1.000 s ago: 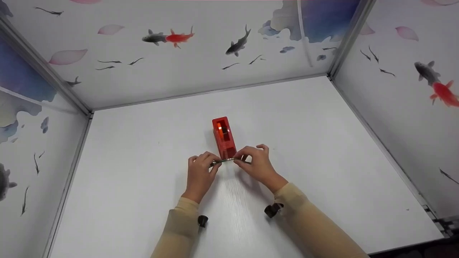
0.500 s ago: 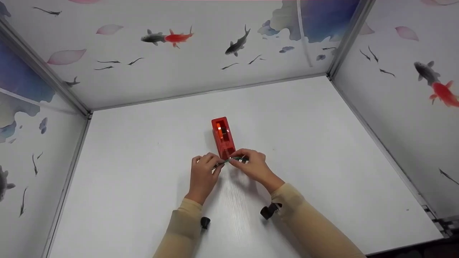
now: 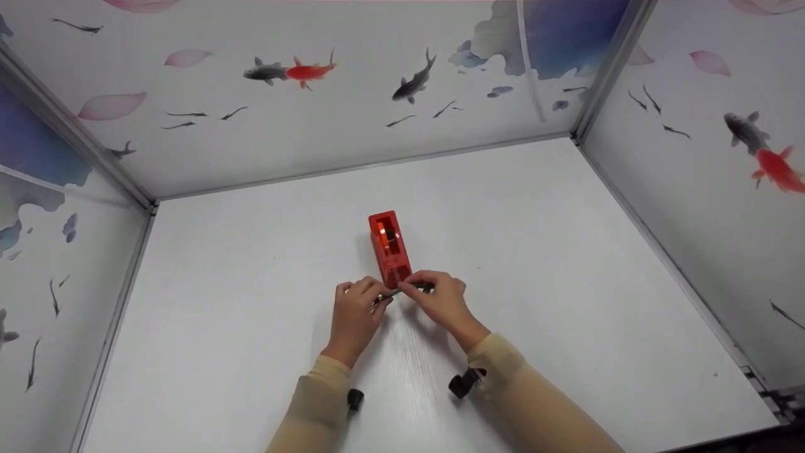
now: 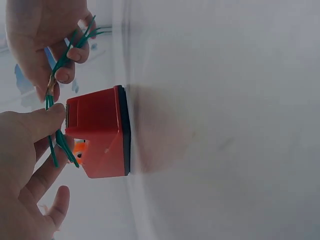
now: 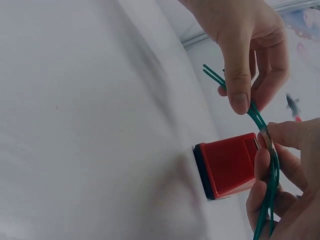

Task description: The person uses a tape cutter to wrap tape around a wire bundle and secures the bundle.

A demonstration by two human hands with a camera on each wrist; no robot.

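Between the two hands is a thin bundle of green wires (image 4: 62,142) with loose ends fanning out at both sides. A short clear or brownish band, like sticky tape (image 5: 266,136), wraps its middle. My left hand (image 3: 355,318) pinches the bundle between thumb and fingers on one side of that band. My right hand (image 3: 445,308) pinches it at the band, its other fingers curled along the wires. Just beyond the fingertips stands a red tape dispenser (image 3: 390,246), its cutter end towards the hands and an orange core inside.
A white table (image 3: 239,327) lies under the hands. Printed panels with fish (image 3: 412,82) close it in at the back and both sides, along metal rails. Small black cameras (image 3: 464,384) sit at the wrists.
My right hand has shifted left, closer to my left hand, and its raised fingers have folded in. The wire bundle now slants between the hands. The dispenser stays put.
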